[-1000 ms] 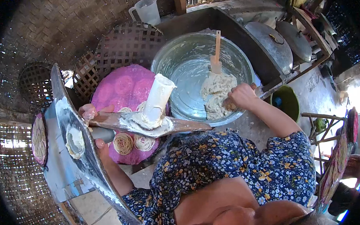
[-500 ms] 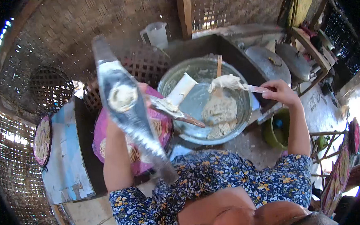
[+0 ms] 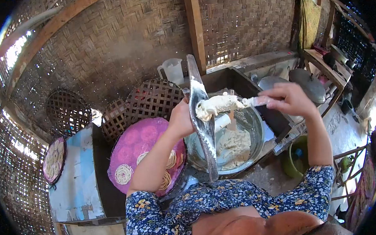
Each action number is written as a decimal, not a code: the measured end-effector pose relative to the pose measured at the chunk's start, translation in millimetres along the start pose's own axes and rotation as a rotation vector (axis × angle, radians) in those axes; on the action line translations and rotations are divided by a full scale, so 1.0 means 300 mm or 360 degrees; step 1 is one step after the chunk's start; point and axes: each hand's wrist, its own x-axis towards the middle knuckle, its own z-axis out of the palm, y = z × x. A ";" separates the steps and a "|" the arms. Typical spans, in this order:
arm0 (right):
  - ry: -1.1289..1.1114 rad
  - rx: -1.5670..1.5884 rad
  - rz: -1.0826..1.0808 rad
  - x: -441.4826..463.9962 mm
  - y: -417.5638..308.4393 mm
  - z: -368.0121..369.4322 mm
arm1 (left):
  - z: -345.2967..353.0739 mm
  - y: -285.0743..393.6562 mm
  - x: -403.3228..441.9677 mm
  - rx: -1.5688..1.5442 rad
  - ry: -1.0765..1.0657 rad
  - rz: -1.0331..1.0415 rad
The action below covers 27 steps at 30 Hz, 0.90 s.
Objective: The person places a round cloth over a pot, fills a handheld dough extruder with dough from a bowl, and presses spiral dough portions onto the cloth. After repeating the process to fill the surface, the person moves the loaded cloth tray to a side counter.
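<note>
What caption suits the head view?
Right hand holds a dough-coated utensil at a noodle press gripped by the left hand, above a basin of dough.

To your left, the round tray [image 3: 125,143]; right of it, the basin [image 3: 260,134] with dough [image 3: 235,144] inside.

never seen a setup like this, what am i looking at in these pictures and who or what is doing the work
There's no robot here: a person works with two bare hands. Every picture comes from one camera worn on the head, looking forward and down.

The left hand grips a long dark board smeared with white. The right hand holds a pale utensil carrying a soft, dough-like lump that reaches the board's middle.

Below is a wide metal-looking basin with more pale mixture inside. Beside it, a round pink tray bears coils of thin strands. Behind stands a clear pitcher.
</note>
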 end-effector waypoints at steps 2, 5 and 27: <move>0.0164 -0.0499 -0.0200 0.025 -0.037 -0.062 | -0.003 0.023 0.002 0.0056 -0.0039 0.0063; 0.0251 -0.0784 -0.0429 0.079 -0.108 -0.105 | 0.014 0.036 0.008 0.0134 -0.0057 0.0128; 0.0897 -0.1050 -0.0829 0.058 -0.229 -0.062 | 0.053 -0.119 0.040 0.0034 0.0048 -0.0210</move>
